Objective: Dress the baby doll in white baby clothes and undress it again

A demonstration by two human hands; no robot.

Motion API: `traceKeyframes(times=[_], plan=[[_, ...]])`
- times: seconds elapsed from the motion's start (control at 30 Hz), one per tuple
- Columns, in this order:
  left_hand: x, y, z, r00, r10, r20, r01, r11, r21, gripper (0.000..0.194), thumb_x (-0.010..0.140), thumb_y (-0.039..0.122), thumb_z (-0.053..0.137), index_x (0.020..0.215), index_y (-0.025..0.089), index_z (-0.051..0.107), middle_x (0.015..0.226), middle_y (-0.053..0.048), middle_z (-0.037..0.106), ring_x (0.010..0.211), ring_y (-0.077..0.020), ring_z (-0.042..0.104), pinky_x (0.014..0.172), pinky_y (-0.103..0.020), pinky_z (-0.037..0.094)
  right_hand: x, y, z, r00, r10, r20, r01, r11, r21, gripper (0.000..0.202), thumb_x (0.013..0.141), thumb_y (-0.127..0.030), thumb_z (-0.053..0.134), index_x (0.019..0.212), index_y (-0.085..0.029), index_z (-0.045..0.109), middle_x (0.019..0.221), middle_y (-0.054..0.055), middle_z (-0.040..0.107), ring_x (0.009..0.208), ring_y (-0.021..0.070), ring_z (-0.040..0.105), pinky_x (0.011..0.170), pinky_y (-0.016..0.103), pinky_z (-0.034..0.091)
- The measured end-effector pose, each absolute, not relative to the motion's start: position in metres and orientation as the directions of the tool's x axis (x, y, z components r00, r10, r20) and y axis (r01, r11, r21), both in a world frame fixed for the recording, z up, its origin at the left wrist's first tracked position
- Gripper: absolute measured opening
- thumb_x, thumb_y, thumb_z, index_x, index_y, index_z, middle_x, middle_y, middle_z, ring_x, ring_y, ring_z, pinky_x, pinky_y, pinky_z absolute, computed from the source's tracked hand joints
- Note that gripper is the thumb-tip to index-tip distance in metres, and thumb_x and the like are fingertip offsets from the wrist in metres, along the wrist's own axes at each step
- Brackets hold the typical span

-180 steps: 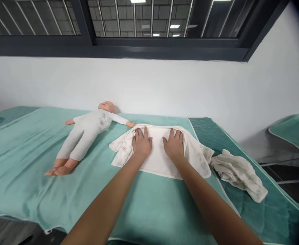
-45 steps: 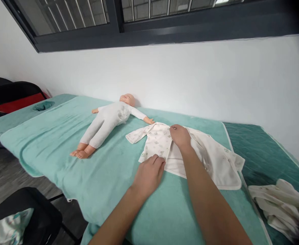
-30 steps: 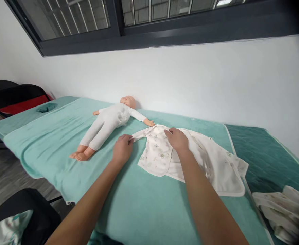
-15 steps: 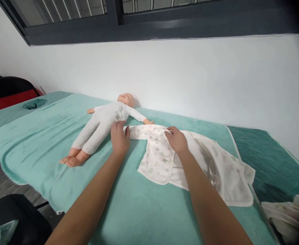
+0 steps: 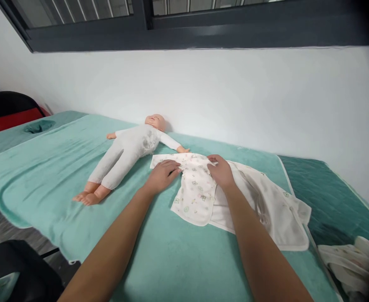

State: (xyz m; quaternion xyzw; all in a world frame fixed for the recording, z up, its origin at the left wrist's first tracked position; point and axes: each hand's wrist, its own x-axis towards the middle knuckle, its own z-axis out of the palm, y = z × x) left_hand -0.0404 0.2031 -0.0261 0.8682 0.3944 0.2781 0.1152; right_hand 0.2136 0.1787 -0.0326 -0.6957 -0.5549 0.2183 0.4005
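Observation:
A small white printed garment lies spread open on the green bedding. My left hand rests on its left sleeve near the underarm, fingers pointing right and fairly flat. At the neck side, my right hand has its thumb and fingers closed on the garment's edge. The garment's plain inner side and its other sleeve stretch right, partly behind my right forearm. A baby doll in a white suit lies on its back to the left, one arm reaching close to the garment's upper edge.
Another printed cloth lies crumpled at the lower right. A black chair with a green cloth item stands at the lower left. Behind the bed are a white wall and a dark window frame. A black and red object sits far left.
My left hand has moved right along the sleeve, from its cuff end to near the underarm. My right hand stays at about the same place on the garment.

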Motion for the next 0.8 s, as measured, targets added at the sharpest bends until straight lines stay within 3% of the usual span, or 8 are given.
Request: traceKeyframes(times=[0.1, 0.2, 0.3, 0.4, 0.47, 0.57, 0.67, 0.8], plan=[[-0.040, 0.188, -0.021, 0.452, 0.733, 0.508, 0.625, -0.666, 0.406, 0.028, 0.096, 0.036, 0.047, 0.087, 0.021, 0.069, 0.117, -0.007, 0.070, 0.115, -0.0226, 0.059, 0.102, -0.042, 0.044, 0.212, 0.178, -0.031, 0.281, 0.951, 0.127, 0.643, -0.089, -0.761, 0.034, 0.082, -0.033, 0.051, 0.113, -0.026, 0.064, 0.118, 0.003, 0.068, 0.098, 0.0208, 0.063, 0.084, 0.030, 0.047], [-0.032, 0.149, -0.016, 0.407, 0.720, 0.562, 0.593, -0.676, 0.437, 0.022, 0.097, 0.034, 0.049, 0.092, 0.021, 0.066, 0.112, -0.007, 0.069, 0.109, -0.0199, 0.059, 0.097, -0.037, 0.046, 0.214, 0.176, -0.027, 0.289, 0.954, 0.086, 0.695, -0.147, -0.703, 0.033, 0.084, -0.040, 0.051, 0.110, -0.025, 0.065, 0.112, 0.006, 0.069, 0.096, 0.0238, 0.064, 0.081, 0.033, 0.046], [-0.015, 0.095, -0.016, 0.542, 0.684, 0.488, 0.554, -0.727, 0.406, 0.022, 0.096, 0.037, 0.050, 0.100, 0.022, 0.065, 0.108, -0.006, 0.068, 0.102, -0.0195, 0.059, 0.090, -0.036, 0.048, 0.218, 0.172, -0.024, 0.296, 0.954, 0.048, 0.742, -0.197, -0.641, 0.032, 0.083, -0.043, 0.053, 0.106, -0.025, 0.066, 0.106, 0.008, 0.070, 0.095, 0.0271, 0.064, 0.079, 0.036, 0.045], [0.004, 0.054, -0.019, 0.607, 0.704, 0.368, 0.625, -0.710, 0.326, 0.042, 0.086, 0.054, 0.061, 0.113, 0.023, 0.062, 0.109, -0.007, 0.065, 0.100, -0.0246, 0.058, 0.087, -0.042, 0.048, 0.221, 0.170, -0.024, 0.310, 0.950, 0.024, 0.762, -0.233, -0.604, 0.031, 0.080, -0.040, 0.056, 0.104, -0.025, 0.068, 0.098, 0.009, 0.071, 0.093, 0.0293, 0.063, 0.078, 0.038, 0.044], [0.013, 0.042, -0.022, 0.574, 0.751, 0.327, 0.694, -0.658, 0.294, 0.039, 0.086, 0.052, 0.062, 0.113, 0.023, 0.062, 0.109, -0.007, 0.064, 0.101, -0.0261, 0.058, 0.087, -0.044, 0.047, 0.223, 0.169, -0.024, 0.317, 0.948, 0.018, 0.759, -0.243, -0.604, 0.030, 0.078, -0.036, 0.057, 0.103, -0.025, 0.068, 0.095, 0.009, 0.071, 0.092, 0.0297, 0.063, 0.078, 0.038, 0.043], [0.019, 0.042, -0.025, 0.551, 0.773, 0.313, 0.724, -0.630, 0.282, 0.020, 0.097, 0.035, 0.047, 0.099, 0.022, 0.062, 0.098, -0.006, 0.065, 0.095, -0.0235, 0.060, 0.083, -0.040, 0.048, 0.225, 0.170, -0.025, 0.312, 0.950, 0.029, 0.726, -0.218, -0.652, 0.028, 0.075, -0.032, 0.058, 0.100, -0.026, 0.069, 0.094, 0.007, 0.070, 0.092, 0.0283, 0.062, 0.078, 0.037, 0.043], [0.017, 0.047, -0.027, 0.538, 0.773, 0.335, 0.671, -0.634, 0.385, 0.024, 0.100, 0.029, 0.039, 0.093, 0.021, 0.061, 0.089, -0.004, 0.065, 0.083, -0.0193, 0.060, 0.075, -0.034, 0.047, 0.227, 0.172, -0.026, 0.300, 0.953, 0.048, 0.647, -0.166, -0.744, 0.028, 0.074, -0.030, 0.057, 0.099, -0.026, 0.069, 0.086, 0.003, 0.069, 0.084, 0.0248, 0.062, 0.074, 0.035, 0.043], [0.009, 0.051, -0.028, 0.215, 0.923, 0.318, 0.529, -0.384, 0.756, 0.024, 0.099, 0.038, 0.043, 0.094, 0.021, 0.060, 0.080, 0.000, 0.063, 0.071, -0.0148, 0.057, 0.066, -0.028, 0.044, 0.226, 0.173, -0.027, 0.261, 0.965, 0.037, 0.461, -0.091, -0.883, 0.033, 0.076, -0.031, 0.055, 0.105, -0.024, 0.067, 0.077, 0.001, 0.067, 0.067, 0.0186, 0.061, 0.064, 0.030, 0.046]])
